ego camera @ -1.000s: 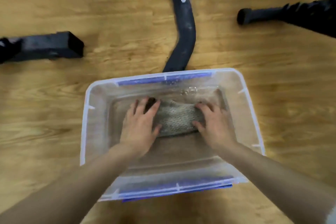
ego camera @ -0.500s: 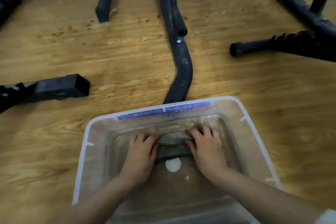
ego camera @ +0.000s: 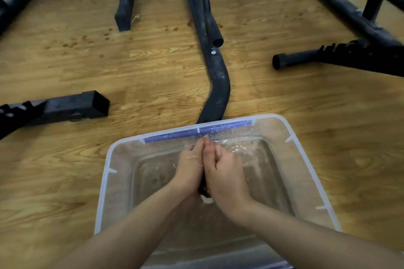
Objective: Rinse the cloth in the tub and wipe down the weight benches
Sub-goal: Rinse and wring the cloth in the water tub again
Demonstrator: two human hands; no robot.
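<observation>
Both hands meet palm to palm over the middle of the tub (ego camera: pixel 302 159), with the cloth (ego camera: pixel 202 188) squeezed between them. Left hand (ego camera: pixel 189 167): fingers nearly straight, pointing to the far wall and pressing the cloth flat against the other hand. Right hand (ego camera: pixel 226 173): fingers curled, gripping the cloth from its own side. Fingertips of the 2 hands touch near the far rim.

Cloth almost wholly hidden; only a dark sliver shows between the heels of the palms, low in the tub. A small pale patch sits just below that sliver; what it is cannot be told.

Tub is clear plastic and rectangular, with a blue clip strip (ego camera: pixel 196 132) on the far rim. Water (ego camera: pixel 244 148) inside, rippled and glinting beside the right hand.

Tub stands on a wood-grain floor (ego camera: pixel 153 67). 1 curved black frame tube (ego camera: pixel 219 85) ends just behind the far rim. A square black foot (ego camera: pixel 87 105) lies to the left, well apart from the tub. A round-capped black bar (ego camera: pixel 284 61) lies to the right. More black legs (ego camera: pixel 124 11) stand by the back wall.
</observation>
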